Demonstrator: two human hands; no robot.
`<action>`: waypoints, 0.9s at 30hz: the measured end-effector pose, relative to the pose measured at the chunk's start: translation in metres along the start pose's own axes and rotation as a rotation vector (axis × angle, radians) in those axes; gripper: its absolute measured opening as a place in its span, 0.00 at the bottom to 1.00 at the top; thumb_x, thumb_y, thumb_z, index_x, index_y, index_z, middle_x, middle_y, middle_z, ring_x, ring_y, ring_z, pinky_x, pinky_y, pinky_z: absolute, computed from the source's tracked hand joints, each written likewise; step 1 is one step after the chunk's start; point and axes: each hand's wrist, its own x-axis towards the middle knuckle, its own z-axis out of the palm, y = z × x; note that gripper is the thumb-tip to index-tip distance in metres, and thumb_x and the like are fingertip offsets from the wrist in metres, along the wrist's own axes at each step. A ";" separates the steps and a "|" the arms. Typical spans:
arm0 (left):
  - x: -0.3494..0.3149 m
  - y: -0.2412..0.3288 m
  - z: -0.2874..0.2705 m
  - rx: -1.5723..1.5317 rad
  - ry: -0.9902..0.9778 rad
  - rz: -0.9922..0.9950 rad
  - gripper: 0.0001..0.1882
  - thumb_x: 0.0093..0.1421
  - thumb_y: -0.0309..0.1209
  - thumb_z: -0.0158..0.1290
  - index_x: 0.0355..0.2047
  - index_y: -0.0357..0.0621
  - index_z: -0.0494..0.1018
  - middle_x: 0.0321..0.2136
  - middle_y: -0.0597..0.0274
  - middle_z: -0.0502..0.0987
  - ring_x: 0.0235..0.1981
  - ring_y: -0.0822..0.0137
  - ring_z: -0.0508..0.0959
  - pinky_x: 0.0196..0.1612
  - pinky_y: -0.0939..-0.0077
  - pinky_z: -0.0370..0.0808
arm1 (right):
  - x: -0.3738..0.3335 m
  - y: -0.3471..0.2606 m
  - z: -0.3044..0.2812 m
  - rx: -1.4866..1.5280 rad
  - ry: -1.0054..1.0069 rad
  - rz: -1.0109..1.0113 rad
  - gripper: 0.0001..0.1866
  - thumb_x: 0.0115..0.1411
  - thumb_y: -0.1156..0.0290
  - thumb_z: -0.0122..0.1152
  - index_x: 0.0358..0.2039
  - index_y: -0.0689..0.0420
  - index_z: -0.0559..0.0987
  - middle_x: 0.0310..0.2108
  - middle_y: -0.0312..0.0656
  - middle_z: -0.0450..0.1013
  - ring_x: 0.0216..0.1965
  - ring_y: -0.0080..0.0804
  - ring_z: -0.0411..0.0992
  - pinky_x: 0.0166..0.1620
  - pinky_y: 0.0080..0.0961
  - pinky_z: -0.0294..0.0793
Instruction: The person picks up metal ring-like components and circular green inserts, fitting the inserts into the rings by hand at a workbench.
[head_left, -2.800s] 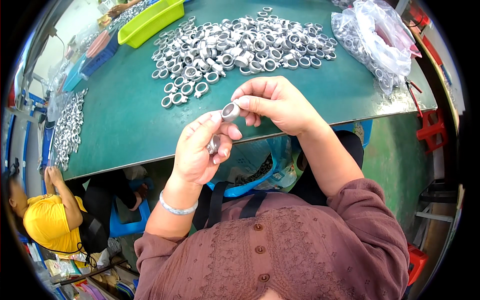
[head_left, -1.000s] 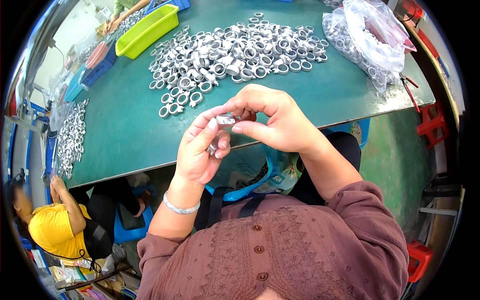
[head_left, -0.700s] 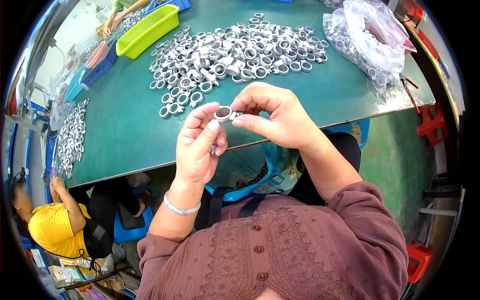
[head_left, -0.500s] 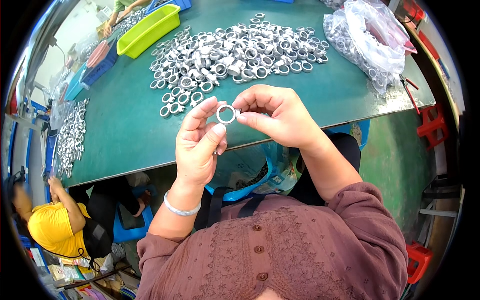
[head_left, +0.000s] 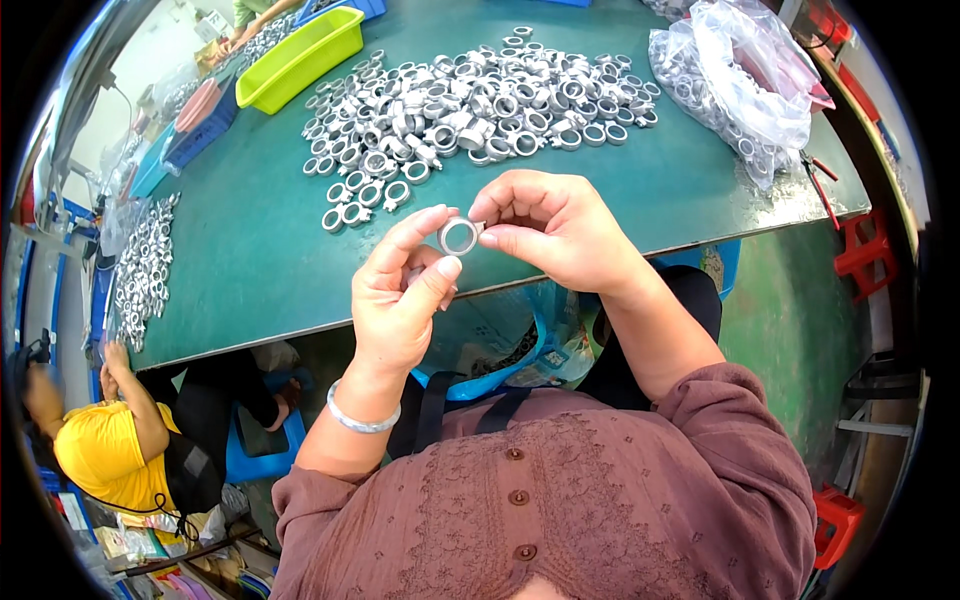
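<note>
In front of me, above the near edge of the green table (head_left: 250, 270), a small grey metal ring (head_left: 442, 236) with a short stub on its right side is held up. My right hand (head_left: 560, 230) pinches the stub between thumb and forefinger. From the left, my left hand (head_left: 395, 290) has its forefinger at the ring's top and its thumb at the lower edge, with the other fingers curled behind. A large heap of similar metal rings (head_left: 470, 105) lies on the table beyond my hands, several loose ones at its near left side.
A lime-green bin (head_left: 300, 60) stands at the back left, near a blue bin (head_left: 200, 130). Back right are a clear bag of rings (head_left: 700, 90) and red-handled pliers (head_left: 822, 185). A person in yellow (head_left: 115, 455) sits left, by another ring pile (head_left: 145, 270). A blue-rimmed bag (head_left: 480, 385) is below the table edge.
The ring has tilted slightly and shifted a little to the right and down. My left forefinger has moved over its top edge; my right hand keeps its pinch.
</note>
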 end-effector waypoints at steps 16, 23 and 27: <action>-0.042 -0.043 -0.023 1.101 -0.474 0.247 0.13 0.46 0.23 0.54 0.35 0.40 0.71 0.33 0.54 0.72 0.32 0.56 0.74 0.34 0.71 0.72 | 0.006 -0.007 -0.013 -0.466 -0.147 0.045 0.05 0.51 0.76 0.56 0.30 0.63 0.74 0.26 0.37 0.70 0.27 0.20 0.67 0.32 0.18 0.67; -0.047 0.036 0.000 0.818 -0.450 0.364 0.16 0.43 0.24 0.57 0.35 0.37 0.71 0.29 0.51 0.73 0.28 0.56 0.74 0.31 0.71 0.72 | 0.031 0.003 -0.039 -0.833 0.047 -0.036 0.06 0.50 0.75 0.56 0.30 0.63 0.74 0.27 0.41 0.70 0.28 0.27 0.69 0.33 0.22 0.69; -0.042 0.109 0.039 -0.264 -0.459 1.530 0.26 0.59 0.48 0.38 0.56 0.53 0.54 0.55 0.57 0.59 0.50 0.63 0.65 0.51 0.53 0.59 | 0.062 0.011 -0.039 -1.079 0.066 -0.171 0.07 0.49 0.72 0.53 0.28 0.58 0.76 0.28 0.48 0.71 0.36 0.45 0.69 0.42 0.34 0.67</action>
